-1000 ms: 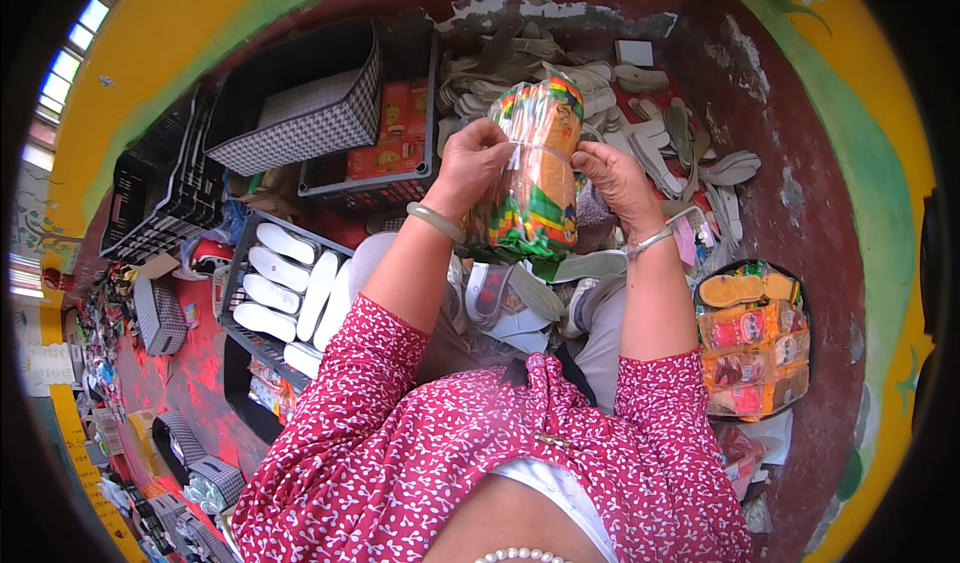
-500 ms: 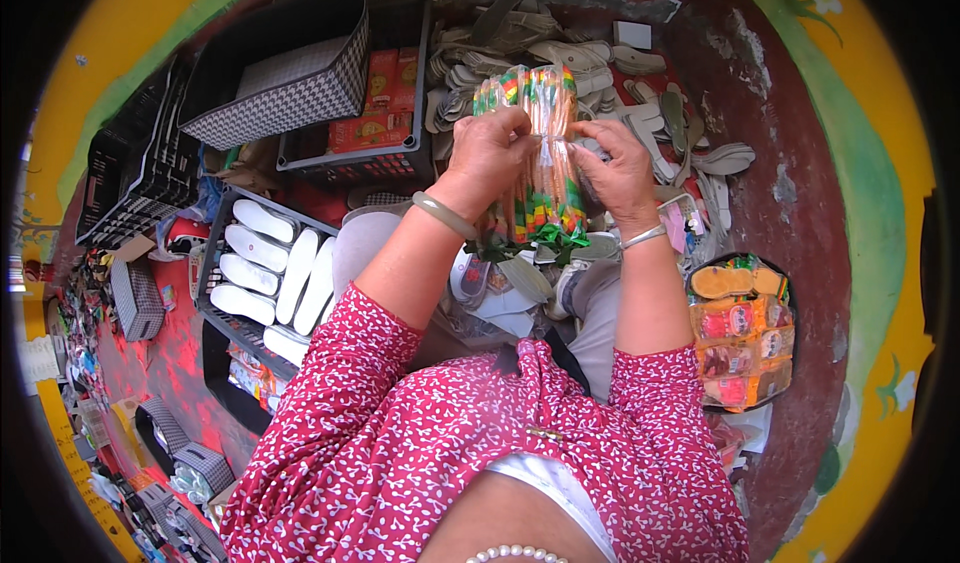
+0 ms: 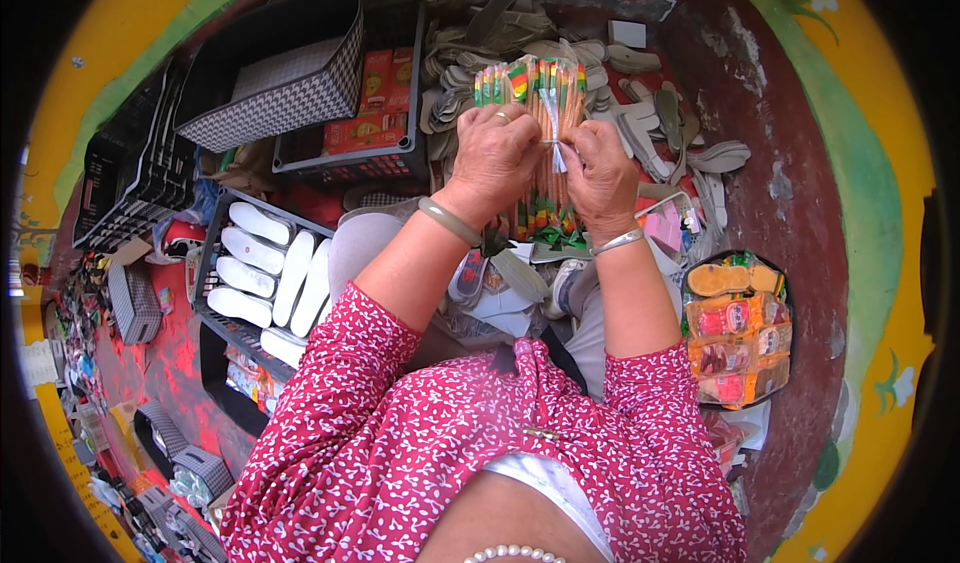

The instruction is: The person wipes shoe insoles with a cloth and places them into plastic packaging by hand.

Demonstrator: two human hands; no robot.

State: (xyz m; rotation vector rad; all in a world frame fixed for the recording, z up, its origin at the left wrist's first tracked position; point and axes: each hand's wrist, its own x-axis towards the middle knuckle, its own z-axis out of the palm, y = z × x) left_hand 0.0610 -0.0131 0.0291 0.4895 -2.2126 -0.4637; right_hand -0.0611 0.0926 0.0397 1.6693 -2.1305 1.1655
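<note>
A black-lined, checked fabric basket (image 3: 290, 103) sits beyond a dark plastic crate (image 3: 245, 336) of long white shoe insoles (image 3: 240, 306); right of both, a clear-wrapped bundle of green, yellow, red and brown packets (image 3: 550, 188) is between the person's hands; the left hand (image 3: 497, 153) and right hand (image 3: 602, 173), fingers curled closed, pinch a thin white tie (image 3: 550, 113) round its middle

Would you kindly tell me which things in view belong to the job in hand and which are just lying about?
In the job: left hand, right hand, bundle of packets, white tie.

Apparently just lying about, untouched: white soles, checkered basket, red boxes, white box.
</note>
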